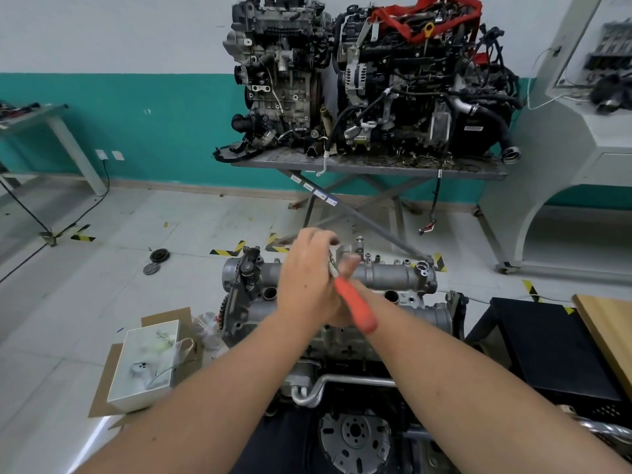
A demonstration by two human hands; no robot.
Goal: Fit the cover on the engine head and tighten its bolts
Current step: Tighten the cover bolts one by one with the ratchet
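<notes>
1. At centre frame, a person's left hand [307, 268] and right hand [342, 302] meet over the grey cast-metal engine head cover [393, 275], which sits on top of the engine in the near middle of the floor.
2. Right-hand fingers wrap an orange-handled tool [355, 309]; its handle angles toward the near right.
3. Left-hand fingers curl over the tool's far tip; whether they pinch it cannot be told.
4. On the far side, two dismantled dark engines [369, 80] stand on a grey metal folding table [376, 165].
5. Near left, a white open box [143, 367] rests on brown cardboard.
</notes>
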